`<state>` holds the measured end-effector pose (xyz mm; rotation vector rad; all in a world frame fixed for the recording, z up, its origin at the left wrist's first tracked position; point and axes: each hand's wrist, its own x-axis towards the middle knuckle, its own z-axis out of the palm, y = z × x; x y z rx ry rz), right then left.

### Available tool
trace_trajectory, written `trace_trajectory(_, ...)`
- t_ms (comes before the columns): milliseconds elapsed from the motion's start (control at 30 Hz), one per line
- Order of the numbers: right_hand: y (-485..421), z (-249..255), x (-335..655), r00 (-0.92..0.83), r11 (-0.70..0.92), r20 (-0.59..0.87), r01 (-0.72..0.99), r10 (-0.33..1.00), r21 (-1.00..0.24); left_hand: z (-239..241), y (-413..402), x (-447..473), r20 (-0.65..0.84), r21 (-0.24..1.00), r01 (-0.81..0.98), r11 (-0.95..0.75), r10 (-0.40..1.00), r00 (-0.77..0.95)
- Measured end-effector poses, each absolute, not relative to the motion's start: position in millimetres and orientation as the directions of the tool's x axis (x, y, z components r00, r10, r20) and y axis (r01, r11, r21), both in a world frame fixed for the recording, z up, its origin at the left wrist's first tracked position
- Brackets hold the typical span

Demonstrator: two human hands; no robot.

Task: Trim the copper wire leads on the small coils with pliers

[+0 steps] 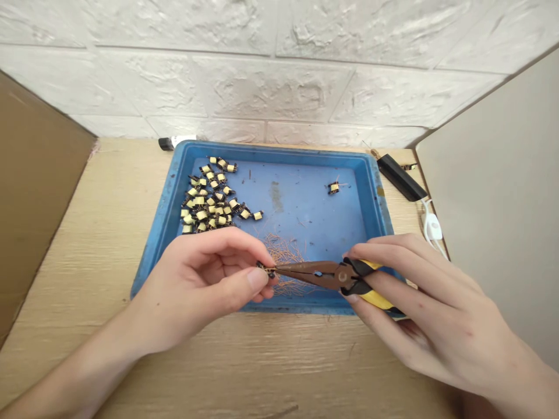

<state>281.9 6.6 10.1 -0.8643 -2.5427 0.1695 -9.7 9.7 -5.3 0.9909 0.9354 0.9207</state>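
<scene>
Fingers (251, 280) of the left hand (205, 282) are pinched narrow, thumb and forefinger closed on a small part (264, 269). It is held over the near end of the tray (279, 150). The fingertips hide most of it; only a dark end with a hint of yellow shows. Too small to tell more.

Right hand (419, 297) is wrapped round the handles of the pliers (314, 272), fingers curled over the top, thumb beneath. Pliers lie near level, nose pointing left. Handles yellow and black. Nose long, tapering, rust-brown, with the pivot just ahead of the fingers. Jaws closed or nearly so; the tip meets the small part at the left fingertips.

Tray is blue plastic, shallow and rectangular, with a scuffed floor. It sits on a pale wooden table (109, 192).

Pile of parts (209, 201) lies toward the tray's far left: many little yellow bodies with black ends, jumbled together. Lone part (334, 187) sits at the far right of the tray, well apart from the pile. Wire clippings (283, 250), thin and copper-coloured, are heaped on the tray floor just behind the pliers' nose.

Right of the tray, a black box (400, 177) lies slantwise on the table, with a white cord (432, 227) and its inline switch near it. White brick wall (279, 70) behind. Brown cardboard panel (30, 203) stands to the left, pale panel (493, 192) to the right.
</scene>
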Motion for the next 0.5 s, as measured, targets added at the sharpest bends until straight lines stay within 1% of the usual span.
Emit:
trace_trajectory(100,6.3,10.1,282.0,-0.710,0.800,0.371,0.553,0.598,-0.232,-5.8,9.4,-10.5,-0.206,0.941,-0.196,0.277,0.925,0.320)
trace_trajectory(500,5.6,10.6,281.4,-0.722,0.805,0.358,0.544,0.593,-0.237,-3.5,9.2,-8.5,-0.214,0.919,-0.243,0.310,0.911,0.353)
